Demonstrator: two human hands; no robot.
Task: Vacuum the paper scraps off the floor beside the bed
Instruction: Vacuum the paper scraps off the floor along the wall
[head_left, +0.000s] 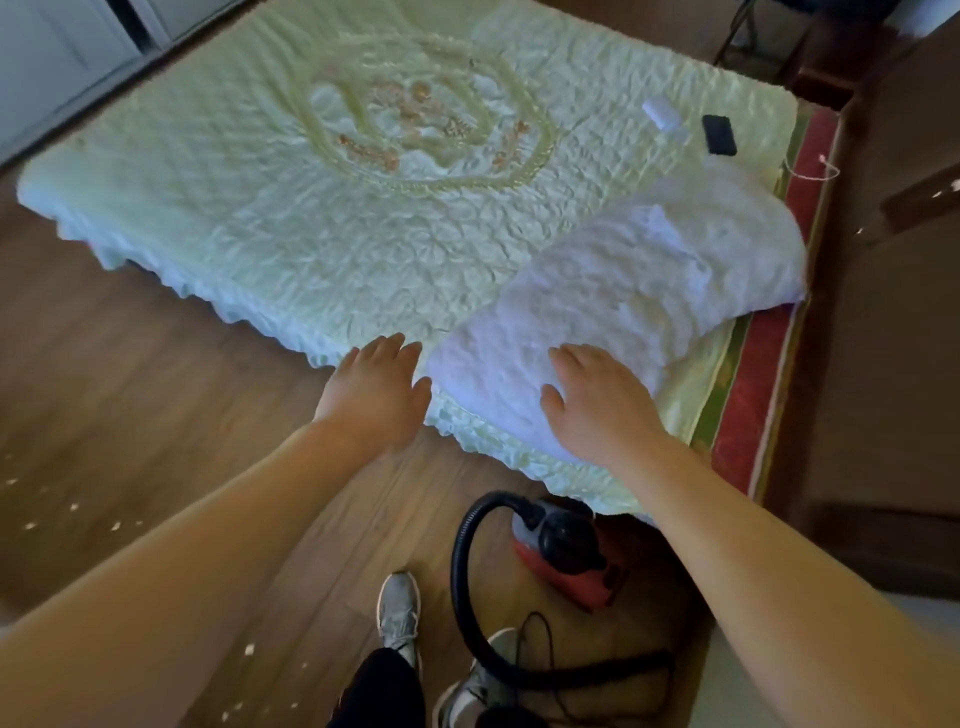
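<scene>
Hands (376, 389) (597, 405) empty above bed (260, 208), vacuum (566, 556) untouched

Both bare arms reached up from the lower corners toward mid-frame; the left hand (375, 391) and right hand (597, 402) were flat, fingers spread, palms down, empty.

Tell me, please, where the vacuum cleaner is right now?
The red vacuum cleaner sits on the floor beneath the bed's near edge, right of the person's shoes.
</scene>
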